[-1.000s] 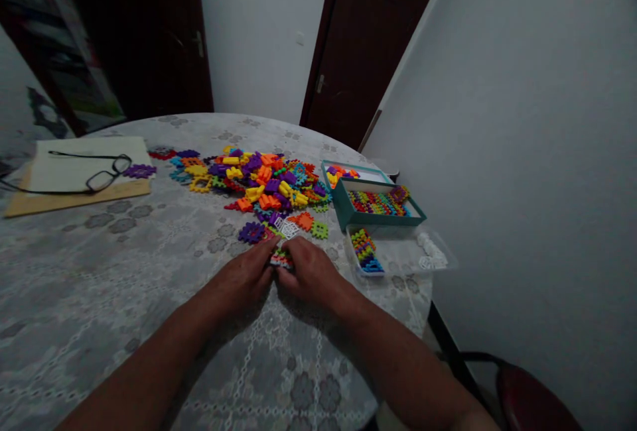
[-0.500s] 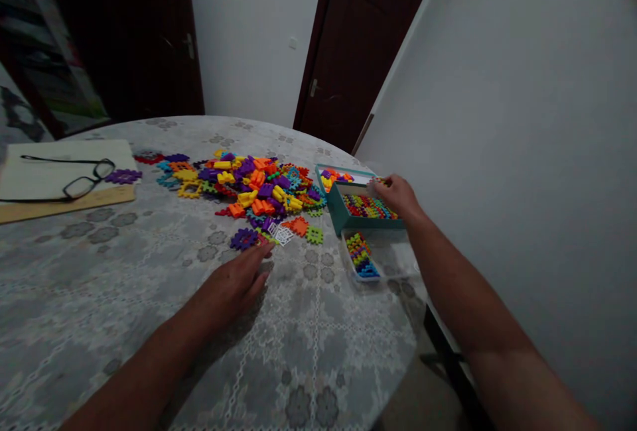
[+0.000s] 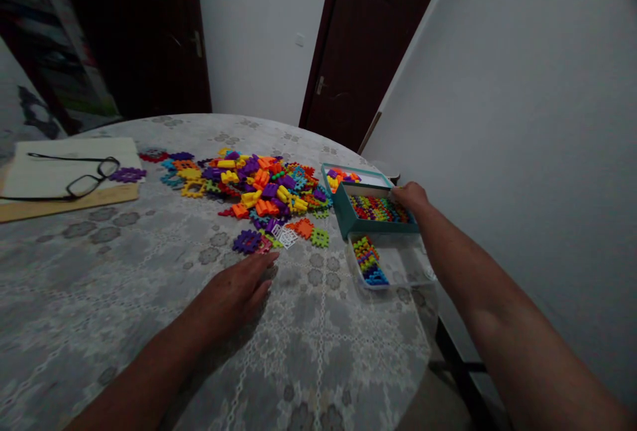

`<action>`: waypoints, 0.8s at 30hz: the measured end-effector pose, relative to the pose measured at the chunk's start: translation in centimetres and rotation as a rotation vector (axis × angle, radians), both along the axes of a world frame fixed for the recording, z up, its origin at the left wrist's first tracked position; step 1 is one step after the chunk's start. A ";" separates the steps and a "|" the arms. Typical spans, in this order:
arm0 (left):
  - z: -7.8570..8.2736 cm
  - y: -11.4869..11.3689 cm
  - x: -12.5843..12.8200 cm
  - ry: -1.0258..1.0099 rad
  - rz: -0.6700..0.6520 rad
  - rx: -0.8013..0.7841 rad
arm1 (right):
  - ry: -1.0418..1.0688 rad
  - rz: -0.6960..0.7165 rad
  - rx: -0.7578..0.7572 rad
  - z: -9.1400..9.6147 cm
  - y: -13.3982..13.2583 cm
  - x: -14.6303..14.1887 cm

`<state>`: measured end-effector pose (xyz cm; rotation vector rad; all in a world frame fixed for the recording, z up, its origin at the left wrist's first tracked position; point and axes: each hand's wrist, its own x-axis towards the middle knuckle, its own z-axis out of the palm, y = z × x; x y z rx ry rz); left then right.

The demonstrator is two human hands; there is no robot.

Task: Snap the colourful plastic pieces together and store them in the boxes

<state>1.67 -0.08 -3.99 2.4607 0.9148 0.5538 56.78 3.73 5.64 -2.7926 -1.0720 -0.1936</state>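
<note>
My left hand [image 3: 243, 285] lies flat on the tablecloth, fingers stretched out and holding nothing. Just beyond its fingertips are a white lattice piece [image 3: 285, 236], a purple gear-shaped piece [image 3: 247, 241] and a green one [image 3: 320, 238]. At the far right corner of a teal box [image 3: 344, 217], my right hand [image 3: 412, 196] has its fingers bent down over the rim. What is between those fingers, if anything, is hidden. Rows of small colourful connector pieces [image 3: 375, 207] fill the box. In front of it stands a clear plastic container [image 3: 405, 262] with more colourful pieces [image 3: 371, 262] at its left side.
A large heap of plastic building pieces [image 3: 269, 185] lies mid-table. Behind the teal box is its lid [image 3: 374, 179], with a picture on it. Black-framed glasses [image 3: 84, 184] rest on papers [image 3: 74, 148] at the left. A wall [image 3: 522, 119] rises along the right side.
My right hand has moved down and right from above the teal box to its far right corner. The colourful piece in its fingers is out of sight. My left hand stays flat.
</note>
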 end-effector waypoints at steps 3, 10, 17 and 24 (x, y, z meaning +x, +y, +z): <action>0.1 0.0 0.0 0.029 -0.007 -0.010 | -0.016 0.006 0.004 -0.6 0.3 -0.1; 0.0 0.0 -0.1 0.014 -0.017 -0.008 | -0.045 0.006 0.030 -1.7 0.0 -0.7; -0.4 0.1 -0.2 -0.052 -0.038 0.008 | -0.114 -0.035 0.093 -2.4 -0.2 -1.7; 0.5 -0.2 -0.1 0.024 -0.042 -0.023 | -0.086 -0.076 0.133 -2.0 -0.9 -1.4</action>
